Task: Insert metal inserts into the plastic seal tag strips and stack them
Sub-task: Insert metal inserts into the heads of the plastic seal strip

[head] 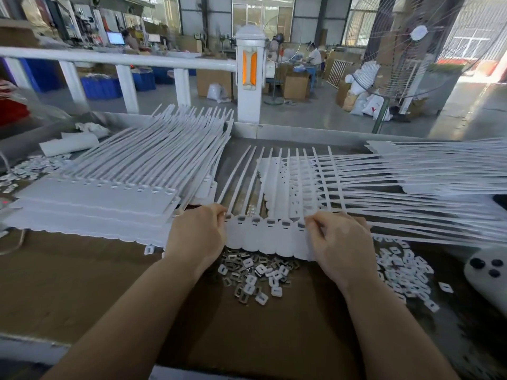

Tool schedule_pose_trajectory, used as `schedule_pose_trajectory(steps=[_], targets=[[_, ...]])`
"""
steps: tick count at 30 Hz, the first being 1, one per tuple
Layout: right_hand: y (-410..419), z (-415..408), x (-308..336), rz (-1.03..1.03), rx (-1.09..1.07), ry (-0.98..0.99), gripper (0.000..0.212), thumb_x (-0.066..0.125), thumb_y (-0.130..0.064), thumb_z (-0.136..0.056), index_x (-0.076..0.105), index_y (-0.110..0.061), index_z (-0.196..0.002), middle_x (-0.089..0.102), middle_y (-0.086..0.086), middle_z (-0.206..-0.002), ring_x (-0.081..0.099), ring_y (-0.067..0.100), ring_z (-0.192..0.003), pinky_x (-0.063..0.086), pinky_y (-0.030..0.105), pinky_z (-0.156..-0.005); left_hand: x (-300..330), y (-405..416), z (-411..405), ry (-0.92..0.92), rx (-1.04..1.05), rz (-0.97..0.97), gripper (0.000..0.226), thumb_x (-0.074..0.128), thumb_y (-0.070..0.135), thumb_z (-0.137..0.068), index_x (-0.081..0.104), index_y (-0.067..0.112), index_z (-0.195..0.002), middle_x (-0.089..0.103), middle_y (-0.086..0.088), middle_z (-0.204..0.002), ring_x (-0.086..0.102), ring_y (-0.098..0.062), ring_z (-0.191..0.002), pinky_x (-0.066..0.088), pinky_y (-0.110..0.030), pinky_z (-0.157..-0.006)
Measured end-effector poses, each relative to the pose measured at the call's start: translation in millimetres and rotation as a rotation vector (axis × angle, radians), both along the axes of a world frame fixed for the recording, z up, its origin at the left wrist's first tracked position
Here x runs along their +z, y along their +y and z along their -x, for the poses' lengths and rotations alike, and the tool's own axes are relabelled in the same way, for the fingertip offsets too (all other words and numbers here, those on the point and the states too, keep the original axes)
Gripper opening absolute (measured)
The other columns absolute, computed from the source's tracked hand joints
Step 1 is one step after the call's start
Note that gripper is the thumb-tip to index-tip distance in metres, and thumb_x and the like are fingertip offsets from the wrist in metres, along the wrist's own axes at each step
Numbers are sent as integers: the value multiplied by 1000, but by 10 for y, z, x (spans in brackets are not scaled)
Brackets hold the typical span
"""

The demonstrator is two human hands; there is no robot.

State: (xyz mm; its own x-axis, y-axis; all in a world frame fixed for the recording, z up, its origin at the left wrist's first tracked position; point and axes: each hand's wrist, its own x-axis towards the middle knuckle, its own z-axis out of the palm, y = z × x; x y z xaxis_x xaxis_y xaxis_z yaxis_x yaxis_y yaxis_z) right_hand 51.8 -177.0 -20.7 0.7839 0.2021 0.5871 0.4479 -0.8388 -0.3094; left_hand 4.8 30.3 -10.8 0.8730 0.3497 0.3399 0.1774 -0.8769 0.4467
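A white seal tag strip (pixel 263 237) with several joined tags and long tails lies in front of me, its slots showing dark metal inserts. My left hand (pixel 196 237) grips its left end. My right hand (pixel 340 242) pinches its right end near the slots. Below the strip lies a heap of metal inserts and white caps (pixel 258 272). A tall stack of finished strips (pixel 109 196) sits at the left. Another pile of strips (pixel 411 182) spreads from the right, its tails crossing under the held strip.
More small white caps (pixel 403 270) are scattered at the right, next to a white controller (pixel 488 275). Further caps (pixel 30 168) lie at the far left. A brown cardboard sheet (pixel 82 283) covers the table. A white railing (pixel 123 61) and post stand behind.
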Motion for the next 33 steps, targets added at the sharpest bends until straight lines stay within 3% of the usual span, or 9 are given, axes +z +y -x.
schedule_pose_trajectory(steps=[8,14,19,23,26,28,29,31,33], targets=[[-6,-2,-7,-28,-35,20,15,58,-18,-90,69,-13,-83,65,0,-70,57,19,-71,34,30,-79,-94,4,77,-81,-57,139,23,49,22,-94,67,21,-109,67,1,-86,50,-9,-64,40,-21,-66],[-5,-1,-2,-33,-37,17,16,57,-19,-91,69,-12,-85,64,0,-70,55,17,-68,33,29,-79,-127,38,72,-115,-80,182,16,57,22,-91,69,23,-101,67,7,-96,50,0,-71,33,-3,-59],[4,-3,-16,-31,-40,-10,16,57,-19,-91,69,-12,-86,65,0,-70,51,13,-67,33,29,-80,-121,39,86,-142,-103,171,15,60,22,-89,70,22,-100,57,14,-86,45,6,-66,34,4,-62],[-3,7,-14,-42,-49,-20,15,58,-19,-91,69,-12,-85,64,1,-69,54,17,-67,30,27,-78,-127,32,97,-134,-109,168,13,60,23,-88,70,22,-97,56,14,-87,47,1,-75,31,-3,-61],[-12,20,12,-69,-71,16,17,56,-21,-92,70,-13,-89,67,1,-76,58,19,-75,28,26,-81,-126,22,102,-129,-123,166,13,61,23,-88,70,21,-96,62,10,-90,50,-1,-76,37,-13,-70],[-28,28,43,-119,-70,43,17,55,-21,-92,70,-14,-93,68,0,-81,56,15,-75,34,27,-88,-122,17,108,-128,-131,156,13,61,23,-88,71,21,-96,65,7,-93,51,-3,-78,37,-15,-73],[-42,28,70,-141,-77,62,17,54,-21,-92,70,-14,-94,68,0,-82,56,15,-76,40,33,-90,-119,17,110,-127,-134,151,13,61,24,-88,71,20,-97,66,6,-94,51,-3,-78,37,-15,-73],[-101,24,149,-148,-137,119,18,53,-22,-93,69,-15,-98,65,-2,-84,58,16,-77,46,43,-88,-119,19,114,-126,-144,139,14,61,24,-88,70,20,-97,66,5,-95,51,-5,-80,37,-16,-75],[-207,19,225,-129,-219,173,18,52,-23,-94,68,-17,-99,64,-2,-88,57,17,-78,48,43,-86,-122,19,118,-125,-154,127,14,60,24,-88,70,19,-97,67,4,-95,51,-6,-81,39,-17,-75]])
